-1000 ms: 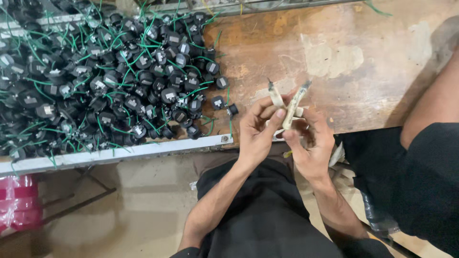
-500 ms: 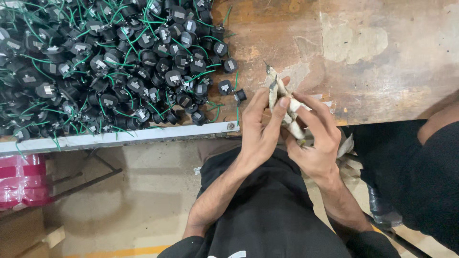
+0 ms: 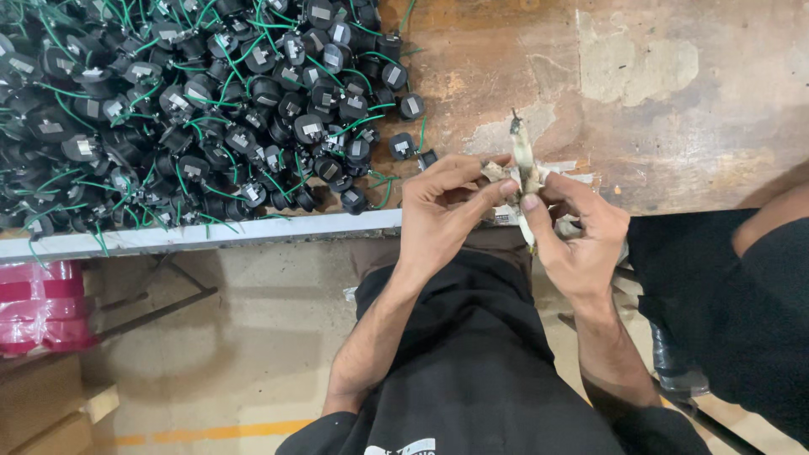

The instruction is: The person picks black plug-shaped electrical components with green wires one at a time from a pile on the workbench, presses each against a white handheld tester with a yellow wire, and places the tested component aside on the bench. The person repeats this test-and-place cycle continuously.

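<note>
Your left hand (image 3: 442, 215) and right hand (image 3: 573, 236) meet at the desk (image 3: 674, 109) edge, both pinched on a slim pale tool (image 3: 524, 173), held upright so its tip is reachable, beside the heaped black green-wired parts (image 3: 211, 109).

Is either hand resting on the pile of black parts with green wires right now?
No, both the left hand and right hand hold a pale slender tool clear of the black parts.
</note>
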Available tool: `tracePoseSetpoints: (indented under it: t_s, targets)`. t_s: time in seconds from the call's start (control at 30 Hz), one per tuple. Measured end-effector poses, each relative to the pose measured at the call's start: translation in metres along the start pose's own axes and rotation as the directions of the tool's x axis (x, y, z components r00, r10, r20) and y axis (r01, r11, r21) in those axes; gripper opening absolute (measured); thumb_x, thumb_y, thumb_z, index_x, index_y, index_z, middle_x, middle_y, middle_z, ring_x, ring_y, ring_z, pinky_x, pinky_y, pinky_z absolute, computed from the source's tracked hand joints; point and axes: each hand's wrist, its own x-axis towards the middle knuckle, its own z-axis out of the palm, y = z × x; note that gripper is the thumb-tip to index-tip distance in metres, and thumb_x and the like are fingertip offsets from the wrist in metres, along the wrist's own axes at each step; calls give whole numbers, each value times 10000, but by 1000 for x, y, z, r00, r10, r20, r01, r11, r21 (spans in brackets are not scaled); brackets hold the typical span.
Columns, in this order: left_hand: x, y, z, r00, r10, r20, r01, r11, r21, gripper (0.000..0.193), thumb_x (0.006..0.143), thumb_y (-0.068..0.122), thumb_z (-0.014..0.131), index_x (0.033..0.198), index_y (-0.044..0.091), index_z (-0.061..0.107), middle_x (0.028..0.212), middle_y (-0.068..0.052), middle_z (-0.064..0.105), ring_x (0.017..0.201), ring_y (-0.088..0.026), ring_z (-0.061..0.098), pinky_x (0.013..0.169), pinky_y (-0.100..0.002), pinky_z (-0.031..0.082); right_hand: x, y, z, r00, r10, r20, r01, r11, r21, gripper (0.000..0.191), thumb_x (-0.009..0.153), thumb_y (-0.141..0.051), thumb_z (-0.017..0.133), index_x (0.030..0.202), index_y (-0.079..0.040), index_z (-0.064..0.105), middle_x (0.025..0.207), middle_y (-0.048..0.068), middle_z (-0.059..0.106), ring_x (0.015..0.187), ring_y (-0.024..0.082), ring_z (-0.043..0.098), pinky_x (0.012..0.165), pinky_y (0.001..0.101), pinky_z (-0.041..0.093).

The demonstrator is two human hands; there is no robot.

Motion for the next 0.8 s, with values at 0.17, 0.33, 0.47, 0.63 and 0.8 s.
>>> tracePoseSetpoints:
  t_s: [0.17, 0.33, 0.47, 0.63, 0.8]
  targets:
    - [0, -16, -2, 995, -95, -45, 89, 991, -104, 214, 913, 14, 820, 1117, -32, 773, 1133, -63, 699, 864, -47, 635, 672, -190, 496, 8, -4, -9, 996, -35, 85, 35, 999, 11, 171, 959, 32, 770, 1116, 55, 705, 970, 118, 723, 762, 132, 689, 674, 243, 526]
    - [1, -9, -2, 998, 27, 49, -22, 994, -106, 272, 949, 45, 797, 1209, -12, 742, 1188, -46, 689, 985, -44, 643, 823, -200, 535, 13, -9, -15, 985, -65, 162, 74, 996, -49, 191, 937, 30, 781, 1107, 63, 700, 937, 122, 709, 794, 148, 680, 723, 264, 518]
    - [-1, 2, -1, 997, 75, -5, -73, 988, 138, 269, 899, 33, 815, 1152, -14, 737, 1128, -66, 725, 934, -51, 662, 806, -203, 566, 12, -9, -17, 974, -134, 181, 156, 981, -113, 200, 921, 37, 796, 1101, 56, 710, 909, 117, 706, 832, 184, 663, 755, 293, 502]
    - [-2, -2, -3, 959, 223, -172, -199, 969, 147, 102, 1003, 48, 797, 1068, -26, 772, 962, -69, 753, 864, -67, 668, 786, -203, 548, -28, -13, -16, 952, -307, -10, 306, 951, -48, 191, 960, -101, 715, 1109, 10, 668, 1022, 108, 688, 820, 176, 665, 746, 320, 542]
    - [-25, -16, 30, 960, -162, -227, 45, 895, -445, 218, 993, 138, 741, 1156, -6, 744, 990, -43, 756, 860, -89, 695, 796, -266, 583, -51, 3, 4, 970, -13, 244, -61, 955, 292, 762, 1021, -469, 619, 1547, 23, 369, 1213, 141, 591, 1021, 167, 542, 897, 320, 470]
